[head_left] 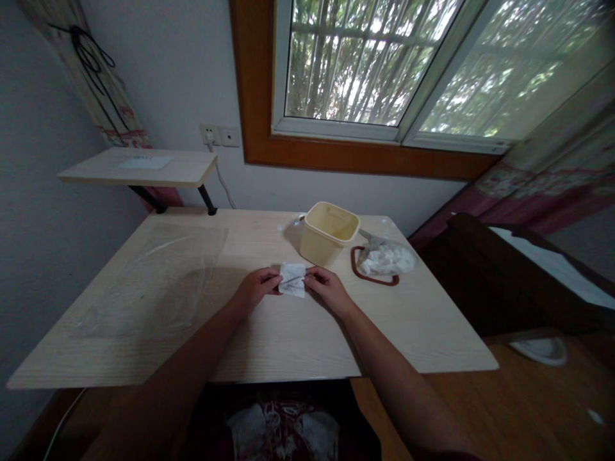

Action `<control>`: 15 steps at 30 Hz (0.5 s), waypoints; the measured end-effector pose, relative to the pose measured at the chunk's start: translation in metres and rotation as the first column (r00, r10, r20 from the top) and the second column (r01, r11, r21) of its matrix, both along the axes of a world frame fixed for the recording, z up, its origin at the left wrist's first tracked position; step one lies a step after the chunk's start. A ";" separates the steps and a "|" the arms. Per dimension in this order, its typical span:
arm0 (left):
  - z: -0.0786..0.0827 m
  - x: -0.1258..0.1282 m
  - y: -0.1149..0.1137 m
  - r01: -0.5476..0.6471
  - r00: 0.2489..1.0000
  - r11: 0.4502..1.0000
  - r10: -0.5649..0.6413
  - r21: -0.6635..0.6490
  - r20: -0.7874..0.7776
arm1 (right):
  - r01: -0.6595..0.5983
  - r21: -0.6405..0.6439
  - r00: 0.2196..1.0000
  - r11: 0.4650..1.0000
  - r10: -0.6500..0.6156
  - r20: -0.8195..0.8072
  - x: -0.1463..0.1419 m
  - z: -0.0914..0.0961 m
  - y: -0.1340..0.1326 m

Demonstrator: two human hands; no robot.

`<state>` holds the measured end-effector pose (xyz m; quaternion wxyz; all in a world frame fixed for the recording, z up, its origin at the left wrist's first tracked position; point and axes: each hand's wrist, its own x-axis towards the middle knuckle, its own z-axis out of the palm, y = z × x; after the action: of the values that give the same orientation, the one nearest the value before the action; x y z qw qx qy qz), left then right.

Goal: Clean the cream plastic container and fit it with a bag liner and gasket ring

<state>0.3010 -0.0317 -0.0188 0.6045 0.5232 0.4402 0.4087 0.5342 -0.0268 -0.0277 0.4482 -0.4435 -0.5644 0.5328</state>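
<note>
A small white folded tissue [292, 280] is stretched between my two hands over the middle of the table. My left hand [257, 288] pinches its left edge between thumb and fingers. On the opposite edge, my right hand [331, 289] grips it the same way. Just behind my right hand stands a cream plastic tub [319, 246], open at the top; its inside shows only in part. To the right of the tub lies a clear plastic bag with white crumpled material [387, 257], resting over a reddish-brown frame-like handle [369, 278].
A large clear plastic sheet or bag [158, 282] lies flat on the left of the pale wooden table [298, 352]. A raised shelf [96, 168] carries a paper [147, 162] at the back left. Beyond the table are a wall and a window.
</note>
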 end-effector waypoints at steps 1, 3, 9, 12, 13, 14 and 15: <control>-0.001 0.000 0.000 -0.021 1.000 1.000 0.021 0.010 -0.019 | -0.013 -0.002 1.000 1.000 0.013 -0.016 0.000 0.001 0.000; -0.002 -0.001 0.001 -0.051 0.998 0.999 0.052 0.013 -0.024 | -0.030 0.000 0.999 1.000 0.030 -0.043 0.000 0.002 0.000; -0.004 0.000 0.002 -0.104 0.994 0.995 0.104 0.006 -0.021 | -0.035 -0.007 0.999 0.999 0.035 -0.004 0.001 0.001 0.001; -0.005 0.001 0.003 -0.110 0.994 0.994 0.110 -0.002 -0.010 | -0.075 -0.016 0.997 0.997 0.075 0.005 0.002 -0.005 0.002; -0.005 0.002 0.002 -0.107 0.994 0.994 0.107 -0.005 -0.006 | -0.083 -0.018 0.997 0.996 0.083 0.003 0.002 -0.006 0.002; -0.005 0.002 0.002 -0.101 0.995 0.995 0.101 -0.009 -0.003 | -0.088 -0.019 0.996 0.996 0.088 -0.003 0.001 -0.007 0.002; -0.005 0.003 0.002 -0.093 0.996 0.996 0.093 -0.012 0.000 | -0.090 -0.019 0.996 0.996 0.090 -0.011 0.001 -0.008 0.002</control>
<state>0.3039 -0.0302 -0.0238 0.5883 0.4982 0.4664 0.4338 0.5351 -0.0246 -0.0361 0.4224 -0.4192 -0.5762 0.5602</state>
